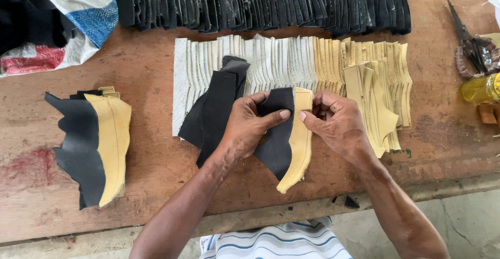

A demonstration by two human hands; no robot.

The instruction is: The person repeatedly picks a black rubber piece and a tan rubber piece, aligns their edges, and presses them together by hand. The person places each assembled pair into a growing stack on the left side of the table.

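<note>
Near the front edge of the wooden table (156,71), the left hand (245,129) pinches a black leather piece (278,139) between thumb and fingers, while the right hand (336,121) clamps its fingertips on the tan piece (299,144) lying edge to edge with it. Behind them lie overlapped rows of white and tan pieces (291,61) and black pieces (260,1). A finished black-and-tan stack (96,144) sits toward the left edge, and a woven sack (62,19) holding dark material fills the far left corner.

The held pieces (289,134) are black and tan; the table (151,66) is brown, the shirt (276,244) white with blue stripes.
</note>
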